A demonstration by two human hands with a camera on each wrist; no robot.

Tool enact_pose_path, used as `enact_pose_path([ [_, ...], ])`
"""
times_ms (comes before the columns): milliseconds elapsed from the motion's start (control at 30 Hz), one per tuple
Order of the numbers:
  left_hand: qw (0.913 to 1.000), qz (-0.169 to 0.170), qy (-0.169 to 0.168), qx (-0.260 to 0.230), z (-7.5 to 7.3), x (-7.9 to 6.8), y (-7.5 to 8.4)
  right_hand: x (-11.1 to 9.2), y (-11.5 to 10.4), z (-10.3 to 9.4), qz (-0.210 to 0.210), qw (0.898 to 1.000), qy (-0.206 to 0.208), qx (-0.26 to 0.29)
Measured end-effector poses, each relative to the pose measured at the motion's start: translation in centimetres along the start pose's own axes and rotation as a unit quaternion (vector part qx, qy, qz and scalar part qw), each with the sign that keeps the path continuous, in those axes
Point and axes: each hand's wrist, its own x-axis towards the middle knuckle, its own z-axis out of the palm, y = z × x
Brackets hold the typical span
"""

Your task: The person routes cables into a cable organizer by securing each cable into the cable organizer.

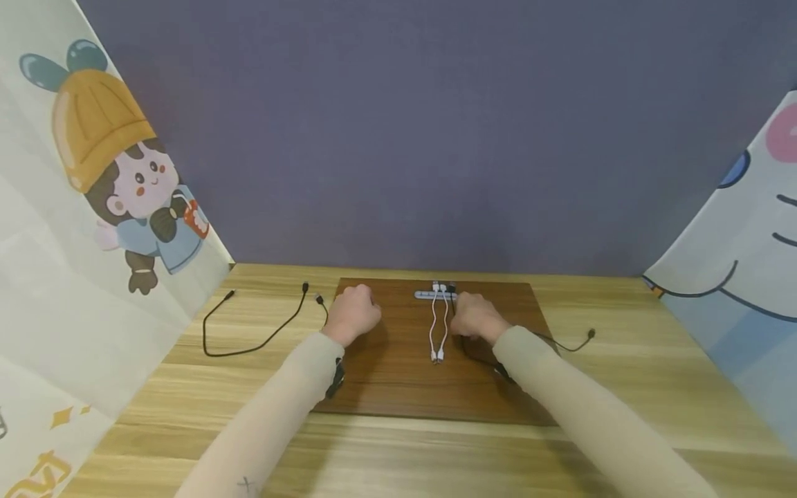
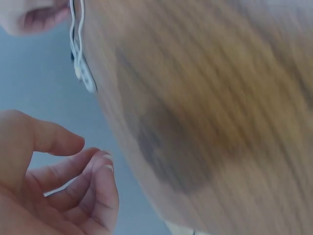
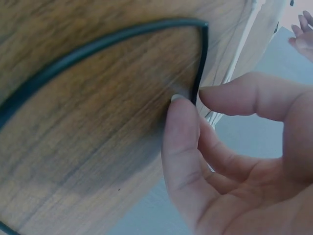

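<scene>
My right hand (image 1: 476,316) pinches a black cable (image 3: 200,63) between thumb and index finger, low over the brown board (image 1: 398,387). That cable bends sharply just above the fingertips and curves off across the board. Beside this hand lies a pale cable clip strip (image 1: 425,295) at the board's far side. Two short white cables (image 1: 433,325) run from the strip toward me, side by side. A black plug (image 1: 452,286) is also at the strip's right end. My left hand (image 2: 63,176) hovers over the board's left part, fingers loosely curled around nothing.
Left of the board, a black cable (image 1: 255,349) lies in a wide U on the wooden table (image 1: 187,415). Another black plug (image 1: 319,299) sits near the left hand. A black cable end (image 1: 591,334) lies off the board's right side. A grey partition (image 1: 436,138) stands behind.
</scene>
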Motion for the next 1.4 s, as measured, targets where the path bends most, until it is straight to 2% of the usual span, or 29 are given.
enact_pose_path([
  [267,0.9995,-0.011,0.007,0.029,-2.1,1.3,-2.1,-0.2,-0.3,0.1,0.013,1.0,-0.01,-0.001],
  [433,0.9994,-0.028,0.002,0.02,-2.7,1.9,-3.5,-0.3,-0.3,0.3,0.013,1.0,-0.012,-0.003],
  [567,0.9982,-0.039,0.016,0.042,-2.6,2.4,-4.7,-0.4,-0.3,0.4,0.008,1.0,-0.013,-0.002],
  [700,0.9971,-0.057,0.027,0.042,-2.3,2.9,-5.8,-0.4,-0.3,0.5,0.005,1.0,-0.015,0.002],
  [867,0.9972,-0.069,0.013,0.028,-2.2,3.1,-7.0,-0.3,-0.2,0.5,0.002,1.0,-0.017,0.002],
  [1100,0.9951,-0.074,0.0,0.065,-2.2,3.2,-8.2,-0.1,0.1,0.4,-0.003,1.0,-0.024,0.005],
  [1400,0.9946,-0.07,-0.014,0.076,-1.4,3.6,-9.3,0.2,0.2,0.1,-0.01,1.0,-0.026,0.005],
])
